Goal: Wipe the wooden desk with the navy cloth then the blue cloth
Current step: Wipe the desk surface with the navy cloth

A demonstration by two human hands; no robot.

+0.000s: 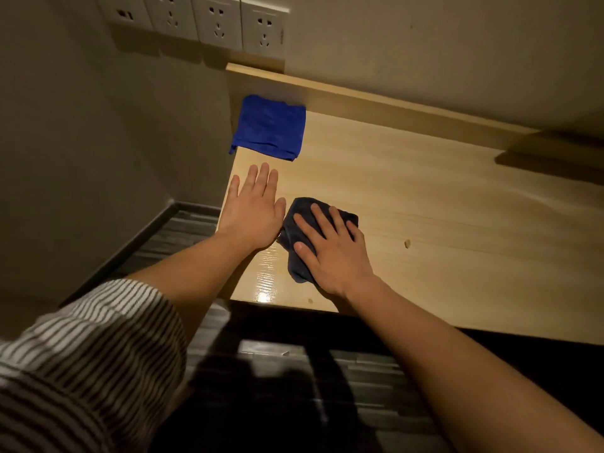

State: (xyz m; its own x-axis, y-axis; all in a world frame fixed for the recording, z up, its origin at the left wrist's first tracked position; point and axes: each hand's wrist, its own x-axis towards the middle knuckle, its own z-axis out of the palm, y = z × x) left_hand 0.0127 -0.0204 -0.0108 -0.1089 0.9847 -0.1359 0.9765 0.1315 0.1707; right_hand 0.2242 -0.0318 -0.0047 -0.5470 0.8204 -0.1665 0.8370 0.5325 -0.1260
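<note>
Navy cloth (299, 237) under right hand (333, 253) | fingers (322, 220) spread flat | left hand (253, 212) flat, empty

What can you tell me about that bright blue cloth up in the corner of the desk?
The blue cloth is a vivid, soft-looking towel, folded into a rough square. It lies flat at the far left corner of the wooden desk, against the raised back edge, one corner drooping over the desk's left side. Neither hand touches it.

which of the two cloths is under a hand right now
The navy cloth, crumpled under the right hand. The blue cloth lies folded and untouched in the desk's far left corner.
</note>
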